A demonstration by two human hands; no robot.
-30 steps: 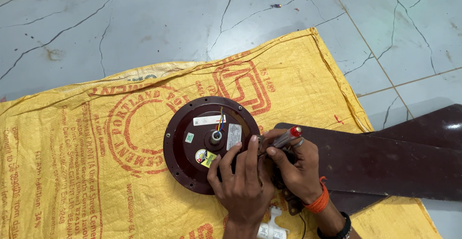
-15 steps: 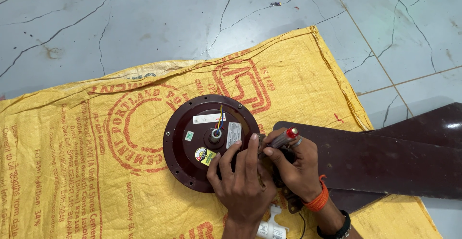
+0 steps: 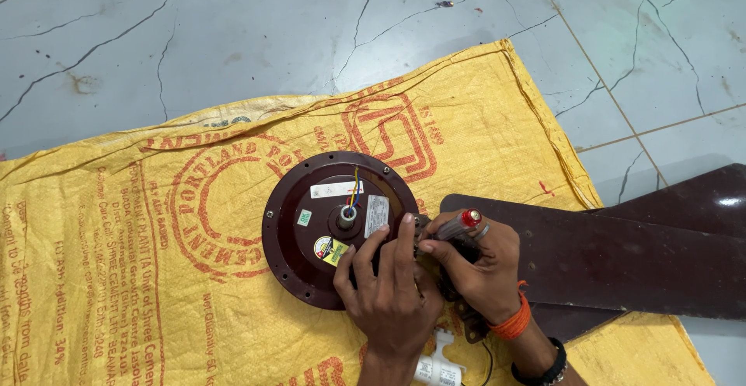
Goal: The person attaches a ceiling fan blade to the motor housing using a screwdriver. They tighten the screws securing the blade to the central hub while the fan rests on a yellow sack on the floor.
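gripping a red-tipped screwdriver [image 3: 454, 225] in the right hand [image 3: 478, 266] and working it at the joint where the dark fan blade [image 3: 606, 258] meets the maroon fan motor housing [image 3: 311, 223], left hand [image 3: 388, 293] pressing flat and open on the housing. probably driving a blade screw, calling for steady downward pressure, all lying on the yellow sack [image 3: 116, 238] over the tiled floor [image 3: 233, 36].

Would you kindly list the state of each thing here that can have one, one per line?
Fan motor housing: lying flat on the sack, wires sticking up from its hub.
Fan blade: lying flat, its inner end at the motor.
Screwdriver: gripped, tip hidden.
Left hand: pressed flat on the motor.
Right hand: closed around the screwdriver.
Yellow sack: spread out, wrinkled.
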